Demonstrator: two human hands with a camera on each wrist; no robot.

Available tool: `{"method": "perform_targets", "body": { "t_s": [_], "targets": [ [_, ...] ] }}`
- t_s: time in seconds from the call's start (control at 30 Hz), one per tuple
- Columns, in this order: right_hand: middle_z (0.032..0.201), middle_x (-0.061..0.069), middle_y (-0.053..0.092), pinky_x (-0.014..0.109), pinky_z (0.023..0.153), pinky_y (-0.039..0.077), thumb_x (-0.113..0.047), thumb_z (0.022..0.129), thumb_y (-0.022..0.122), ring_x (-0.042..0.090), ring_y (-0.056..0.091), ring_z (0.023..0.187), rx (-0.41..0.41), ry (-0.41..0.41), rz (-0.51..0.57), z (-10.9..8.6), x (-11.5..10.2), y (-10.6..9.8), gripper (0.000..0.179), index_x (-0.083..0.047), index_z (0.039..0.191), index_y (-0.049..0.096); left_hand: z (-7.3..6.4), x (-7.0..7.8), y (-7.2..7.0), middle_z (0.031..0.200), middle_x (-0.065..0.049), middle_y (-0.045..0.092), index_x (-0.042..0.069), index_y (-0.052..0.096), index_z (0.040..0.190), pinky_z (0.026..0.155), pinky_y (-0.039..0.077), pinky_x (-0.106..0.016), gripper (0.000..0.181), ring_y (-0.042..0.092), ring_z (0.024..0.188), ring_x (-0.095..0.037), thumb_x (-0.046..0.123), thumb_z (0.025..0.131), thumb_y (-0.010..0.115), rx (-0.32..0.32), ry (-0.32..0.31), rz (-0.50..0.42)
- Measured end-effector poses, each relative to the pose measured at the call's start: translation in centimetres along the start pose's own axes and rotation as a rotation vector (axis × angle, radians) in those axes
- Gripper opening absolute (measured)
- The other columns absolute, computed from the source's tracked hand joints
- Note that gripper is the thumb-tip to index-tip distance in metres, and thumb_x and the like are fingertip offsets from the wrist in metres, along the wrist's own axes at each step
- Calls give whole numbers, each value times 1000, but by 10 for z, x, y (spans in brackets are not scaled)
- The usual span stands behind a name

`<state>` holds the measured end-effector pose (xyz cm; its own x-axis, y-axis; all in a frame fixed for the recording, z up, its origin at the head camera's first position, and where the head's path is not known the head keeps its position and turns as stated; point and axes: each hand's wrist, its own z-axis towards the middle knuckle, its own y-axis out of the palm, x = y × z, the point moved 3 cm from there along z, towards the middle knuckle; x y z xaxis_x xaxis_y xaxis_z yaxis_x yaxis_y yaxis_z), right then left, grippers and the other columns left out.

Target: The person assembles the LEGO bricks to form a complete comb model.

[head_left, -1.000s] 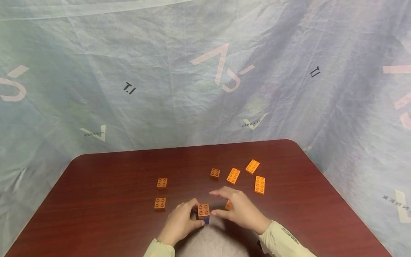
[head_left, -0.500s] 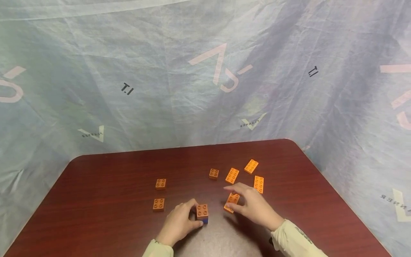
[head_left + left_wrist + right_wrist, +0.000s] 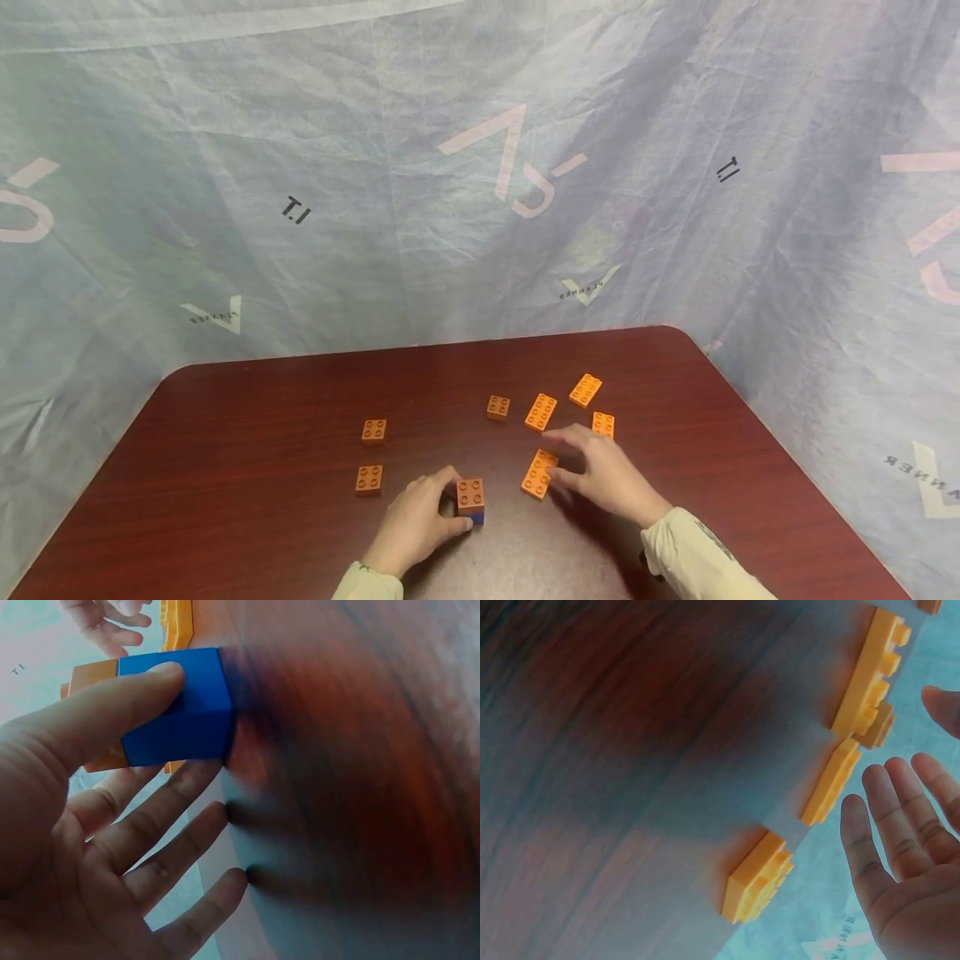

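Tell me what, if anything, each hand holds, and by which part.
The left hand holds the stack, thumb on its blue block, fingers behind, their contact hidden. The right hand holds nothing.

The dark-red, wood-grained worktop (image 3: 270, 533) carries two square orange-brown bricks (image 3: 369, 480) on the left, another square brick (image 3: 498, 407) toward the far middle, four flat orange bricks (image 3: 537, 477) on the right and, at near centre, a blue brick (image 3: 180, 727).

On the grey-blue backdrop cloth (image 3: 405, 250), black "T.I" (image 3: 296, 210) reads at upper left and upper right, and mirrored "PLANNER" (image 3: 581, 290) at left, right of centre and lower right, while the right sleeve's (image 3: 701, 554) dark print is illegible.
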<state>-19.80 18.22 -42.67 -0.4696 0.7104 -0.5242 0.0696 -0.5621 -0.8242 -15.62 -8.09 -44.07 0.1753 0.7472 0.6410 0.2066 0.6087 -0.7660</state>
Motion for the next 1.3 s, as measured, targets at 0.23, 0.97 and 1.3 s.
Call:
{"method": "perform_targets", "body": {
  "t_s": [0.23, 0.97, 1.3],
  "targets": [
    [119, 3, 69, 49, 92, 54, -10, 86, 81, 27, 67, 109, -31, 28, 6, 3, 5, 0, 43, -8, 127, 68, -1, 0, 0, 96, 1, 68, 13, 65, 108, 76, 53, -49, 40, 61, 87, -19, 21, 77, 89, 5, 1, 1],
    [120, 10, 67, 49, 89, 54, 2, 78, 83, 30, 63, 108, -264, -26, -77, 20, 2, 8, 48, -4, 123, 70, 0, 0, 1, 96, 2, 67, 14, 65, 106, 77, 52, -49, 38, 61, 89, -20, 22, 77, 89, 6, -1, -2],
    [106, 0, 68, 45, 85, 54, -12, 76, 90, 20, 63, 96, -248, -23, -83, 18, 0, 8, 42, -7, 115, 72, 0, 0, 0, 98, 0, 67, 13, 65, 108, 77, 52, -50, 40, 61, 89, -21, 22, 78, 89, 4, -15, 3]
  ]
}}
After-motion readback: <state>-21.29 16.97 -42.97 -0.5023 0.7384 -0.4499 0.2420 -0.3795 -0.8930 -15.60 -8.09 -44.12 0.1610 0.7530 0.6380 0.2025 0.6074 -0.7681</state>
